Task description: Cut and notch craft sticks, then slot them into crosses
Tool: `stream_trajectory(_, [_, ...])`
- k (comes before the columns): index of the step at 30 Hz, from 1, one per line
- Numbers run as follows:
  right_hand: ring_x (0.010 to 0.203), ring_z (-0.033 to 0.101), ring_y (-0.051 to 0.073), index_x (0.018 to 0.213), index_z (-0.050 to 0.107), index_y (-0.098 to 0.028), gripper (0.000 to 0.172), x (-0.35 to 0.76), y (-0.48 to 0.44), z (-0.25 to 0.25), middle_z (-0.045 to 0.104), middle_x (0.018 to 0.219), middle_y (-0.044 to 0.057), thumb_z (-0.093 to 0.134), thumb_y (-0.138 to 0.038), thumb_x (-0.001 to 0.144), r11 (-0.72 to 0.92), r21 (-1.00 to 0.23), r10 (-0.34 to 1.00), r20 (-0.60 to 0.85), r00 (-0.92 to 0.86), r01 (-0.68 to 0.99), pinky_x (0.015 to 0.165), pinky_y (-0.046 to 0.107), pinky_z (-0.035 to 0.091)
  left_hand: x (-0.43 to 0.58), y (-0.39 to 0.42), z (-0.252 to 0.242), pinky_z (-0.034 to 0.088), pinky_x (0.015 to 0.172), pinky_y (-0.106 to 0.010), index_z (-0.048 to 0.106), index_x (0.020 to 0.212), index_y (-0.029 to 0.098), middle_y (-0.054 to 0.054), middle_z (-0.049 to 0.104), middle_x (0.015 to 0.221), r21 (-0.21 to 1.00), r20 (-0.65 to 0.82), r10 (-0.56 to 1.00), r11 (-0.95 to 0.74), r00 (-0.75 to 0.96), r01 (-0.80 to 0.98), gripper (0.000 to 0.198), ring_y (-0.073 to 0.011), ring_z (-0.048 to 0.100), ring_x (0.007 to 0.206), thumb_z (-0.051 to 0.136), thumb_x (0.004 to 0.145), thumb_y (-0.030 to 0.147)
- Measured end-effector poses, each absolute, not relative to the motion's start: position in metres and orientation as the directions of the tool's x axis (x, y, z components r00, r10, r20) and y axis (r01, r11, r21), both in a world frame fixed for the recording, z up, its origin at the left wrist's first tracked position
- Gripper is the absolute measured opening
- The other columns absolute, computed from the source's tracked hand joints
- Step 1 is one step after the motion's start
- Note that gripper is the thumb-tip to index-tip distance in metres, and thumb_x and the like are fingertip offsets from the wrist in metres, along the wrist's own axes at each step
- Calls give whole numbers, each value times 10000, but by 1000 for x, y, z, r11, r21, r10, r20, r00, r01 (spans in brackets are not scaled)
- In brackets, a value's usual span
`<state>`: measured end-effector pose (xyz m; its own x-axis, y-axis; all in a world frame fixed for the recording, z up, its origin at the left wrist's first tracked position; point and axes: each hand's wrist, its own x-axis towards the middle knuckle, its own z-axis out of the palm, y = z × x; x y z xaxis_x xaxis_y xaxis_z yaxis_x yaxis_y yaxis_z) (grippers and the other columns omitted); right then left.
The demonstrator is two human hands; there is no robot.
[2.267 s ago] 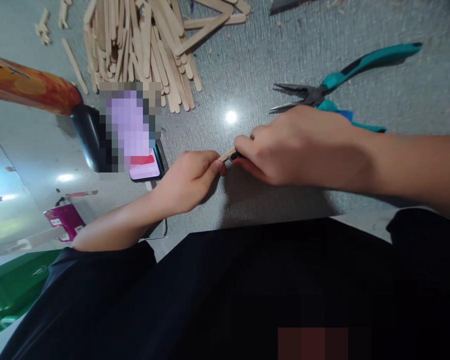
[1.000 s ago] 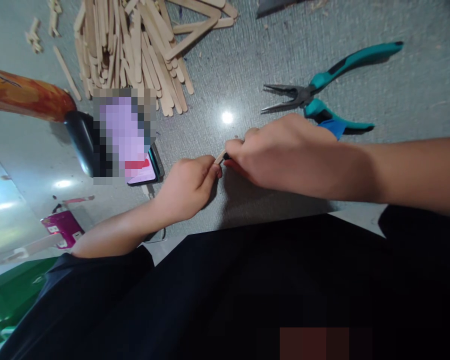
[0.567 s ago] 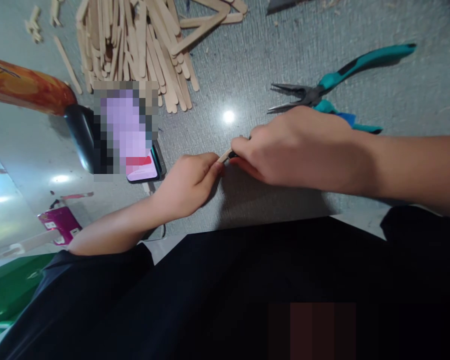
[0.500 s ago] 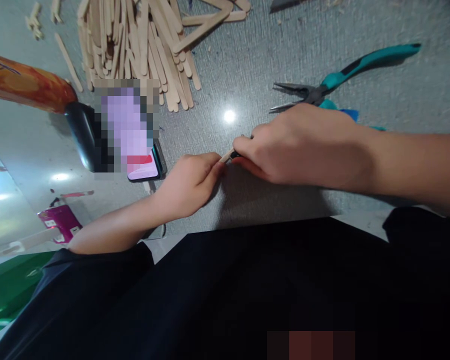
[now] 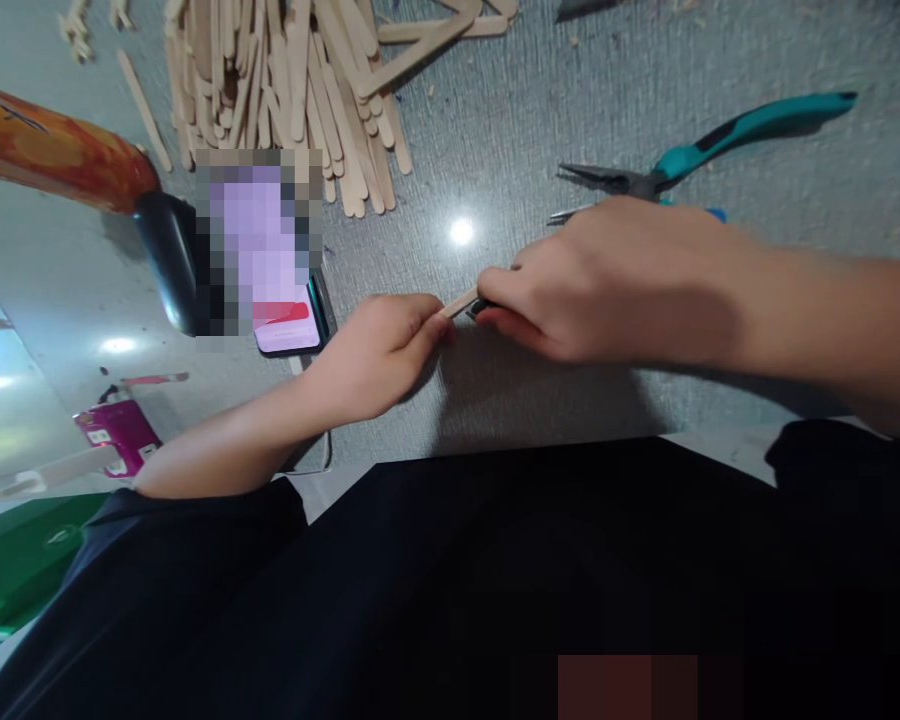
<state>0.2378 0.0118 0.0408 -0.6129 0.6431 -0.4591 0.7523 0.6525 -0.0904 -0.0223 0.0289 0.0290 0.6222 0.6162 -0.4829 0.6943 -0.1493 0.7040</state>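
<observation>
My left hand (image 5: 390,350) is closed, its thumb and fingers pinching a wooden craft stick (image 5: 460,302). A short length of the stick shows between my hands, slanting up to the right. My right hand (image 5: 592,285) is closed around a small dark tool (image 5: 478,308), most of it hidden in the fist. Only its dark end peeks out beside the stick, so its exact kind cannot be made out. Just behind my right hand lie teal-handled needle-nose pliers (image 5: 656,180), jaws apart and partly covered by the hand.
A heap of craft sticks (image 5: 300,90) lies at the far left, with several crossed sticks (image 5: 435,40) beside it. Nearer are a phone (image 5: 289,335) on a cable, a black rounded object (image 5: 166,265), an orange-patterned cylinder (image 5: 60,150) and a purple box (image 5: 116,435).
My right hand has shifted slightly right, away from my left hand, and more of the stick shows between them. The whole view has also moved a little.
</observation>
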Motion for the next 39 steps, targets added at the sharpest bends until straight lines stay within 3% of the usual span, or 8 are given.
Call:
stream_trajectory(4, [608,470,233,1195,791,-200,516,235,11,43,726,804,89,358,-469,1271,658,-80,639,-468,-611,749,605,395,205,-21,28,28,485,757,-341,712,894,216,-7,662,695,707,-473,620,-158,626,690,398,-192,653,720,493,1178,391])
stream_trajectory(11, [589,274,220,1209,808,-202,573,237,12,40,663,779,87,312,-486,1253,661,-132,619,-462,-636,739,599,396,209,-22,25,25,470,741,-324,716,896,208,6,663,690,699,-457,625,-188,633,690,421,-175,633,688,491,1203,388])
stream_trajectory(19, [600,217,218,1156,795,-215,597,237,12,39,569,724,82,269,-489,1224,616,-210,639,-430,-638,759,670,414,183,-21,24,25,435,687,-325,695,875,213,14,642,659,697,-439,635,-206,636,687,423,-162,594,632,501,1212,380])
stream_trajectory(28, [584,331,225,1159,775,-208,623,239,6,33,563,714,82,230,-491,1263,643,-175,640,-411,-649,745,654,415,204,-20,26,27,412,652,-337,642,882,231,-5,653,681,646,-477,599,-258,644,719,366,-177,607,632,482,1191,346])
stream_trajectory(35, [698,597,272,1202,801,-205,504,231,-2,37,770,890,152,349,-418,1264,595,-138,684,-431,-589,792,660,413,251,-14,27,32,395,667,-346,483,842,266,-2,598,681,568,-538,575,-292,616,769,302,-184,577,634,480,1144,283])
stream_trajectory(39, [720,667,304,1232,781,-164,556,225,-6,41,764,886,162,264,-364,1278,636,-76,664,-454,-595,768,606,410,266,-12,26,34,398,685,-353,459,844,272,-8,600,693,561,-552,569,-287,609,776,289,-192,570,641,465,1133,277])
